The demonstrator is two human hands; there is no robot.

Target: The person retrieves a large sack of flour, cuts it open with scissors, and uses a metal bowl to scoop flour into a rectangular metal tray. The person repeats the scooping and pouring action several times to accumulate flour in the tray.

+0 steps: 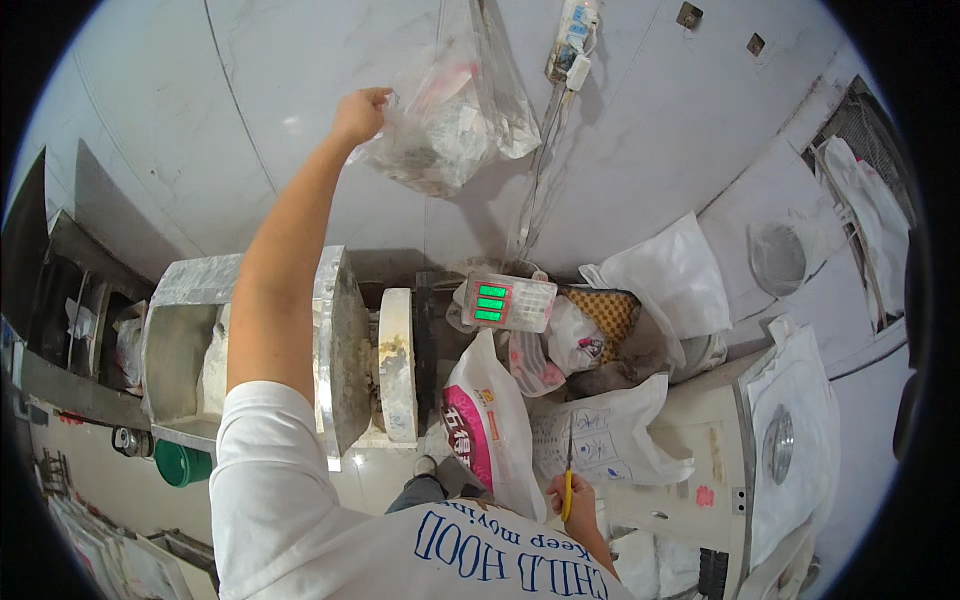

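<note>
My left hand [362, 116] reaches up to the wall, its fingertips closed at the left edge of a clear plastic bag [450, 139]. The bag hangs against the wall with crumpled plastic inside. Low on the right, my right hand [576, 499] holds scissors [568, 480] with yellow handles, blades pointing away from me. Just beyond the scissors lies a white woven sack [600, 439] bearing print. Left of it stands a white and pink printed sack [491, 427].
A scale display [510, 302] with lit green digits stands near the wall. On the left is a metal machine trough [184, 337] with a white floury coating inside. A power strip [570, 45] with cables hangs on the wall. A green bucket [182, 463] sits on the floor.
</note>
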